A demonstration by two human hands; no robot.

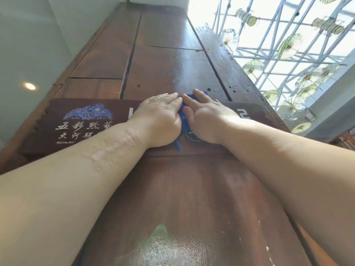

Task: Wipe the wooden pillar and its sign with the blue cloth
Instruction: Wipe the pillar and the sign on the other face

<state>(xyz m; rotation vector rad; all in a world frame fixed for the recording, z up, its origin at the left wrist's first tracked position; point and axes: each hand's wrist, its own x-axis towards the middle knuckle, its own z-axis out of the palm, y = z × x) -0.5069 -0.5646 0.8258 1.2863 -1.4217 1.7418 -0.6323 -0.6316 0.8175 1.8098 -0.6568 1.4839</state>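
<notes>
Cloth [184,120] sits bunched at frame centre, pinned flat w/ both palms, left hand [162,120] and right hand [206,118] side by side, fingers stretched out and pressing rather than clenched, prob. so the pressure spreads evenly over the sign [76,123] and the pillar [163,64] above it. Cloth is soft dark-blue fabric w/ a loose strip hanging below my wrists; sign is a dark rounded-corner plaque w/ pale lettering and a blue emblem at mid-left. Pillar is glossy brown planks w/ long seams, cracks and small holes running to the top of frame.
</notes>
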